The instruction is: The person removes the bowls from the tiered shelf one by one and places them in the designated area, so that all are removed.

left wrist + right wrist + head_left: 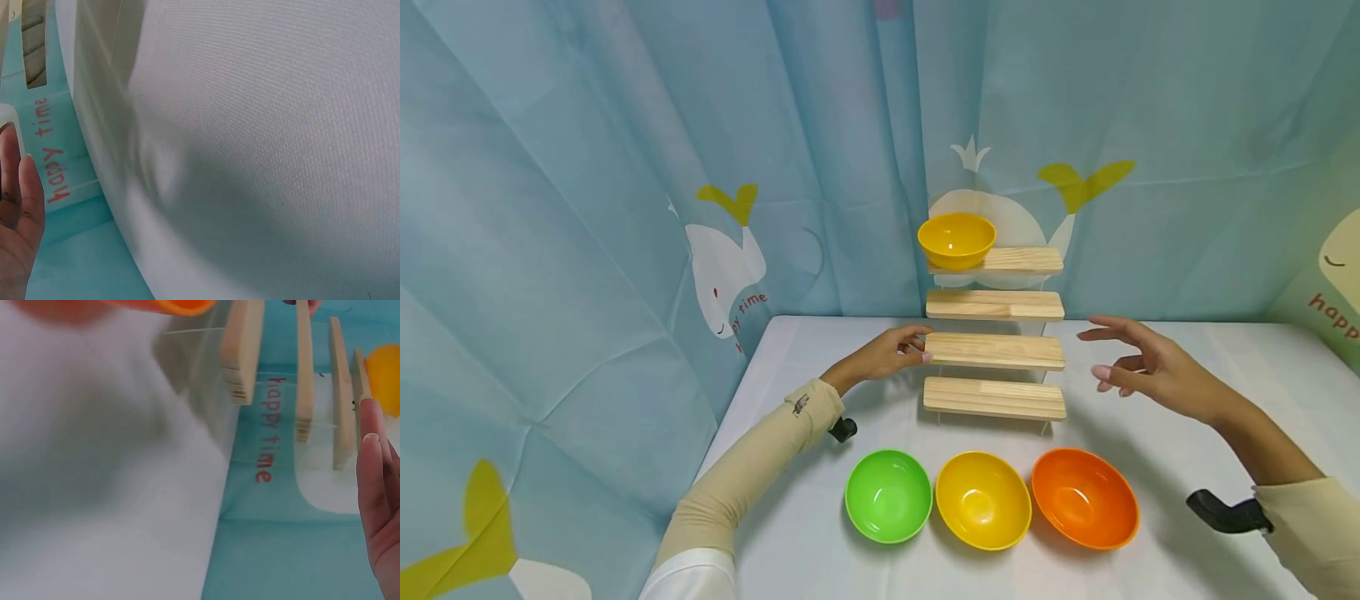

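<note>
A tiered rack with wooden shelves (pixel 994 398) on clear supports stands near the back of the table. My left hand (pixel 891 354) grips the left end of its second shelf from the bottom (pixel 1000 351), thumb at the front edge and fingers toward the back. A yellow bowl (pixel 957 240) sits on the left part of the top shelf (pixel 1022 260). To the right of the rack, my right hand (pixel 1157 371) hovers with its fingers spread and nothing in them. In the right wrist view, its fingers (pixel 371 450) overlap the rack's upper end.
In front of the rack, a green bowl (pixel 889 497), a second yellow bowl (pixel 983 502) and an orange bowl (pixel 1086 499) stand in a row on the white tabletop (pixel 1195 450). A light blue curtain (pixel 850 125) with printed whales hangs behind and at the left.
</note>
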The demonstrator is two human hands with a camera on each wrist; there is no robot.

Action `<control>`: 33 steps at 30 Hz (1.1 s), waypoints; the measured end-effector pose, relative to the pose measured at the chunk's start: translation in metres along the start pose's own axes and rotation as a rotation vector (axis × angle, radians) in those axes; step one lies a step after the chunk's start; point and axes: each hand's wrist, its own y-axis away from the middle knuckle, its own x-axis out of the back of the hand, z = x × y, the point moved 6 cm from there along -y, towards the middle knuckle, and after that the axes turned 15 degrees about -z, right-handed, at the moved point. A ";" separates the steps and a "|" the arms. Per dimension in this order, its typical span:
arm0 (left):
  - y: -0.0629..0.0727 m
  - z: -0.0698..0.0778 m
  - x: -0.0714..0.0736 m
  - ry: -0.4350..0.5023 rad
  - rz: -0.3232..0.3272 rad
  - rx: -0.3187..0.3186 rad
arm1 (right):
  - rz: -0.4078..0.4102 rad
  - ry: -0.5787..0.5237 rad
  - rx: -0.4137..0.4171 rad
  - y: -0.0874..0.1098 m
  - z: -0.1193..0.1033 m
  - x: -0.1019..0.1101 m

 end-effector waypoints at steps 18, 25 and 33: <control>0.002 -0.003 0.000 0.020 -0.001 0.020 | -0.029 0.001 -0.056 -0.064 -0.024 0.023; -0.002 -0.006 0.001 0.025 -0.002 0.009 | -0.018 -0.014 -0.090 -0.086 -0.030 0.034; -0.001 -0.002 0.001 0.019 0.001 0.004 | -0.021 -0.026 -0.200 -0.113 -0.028 0.044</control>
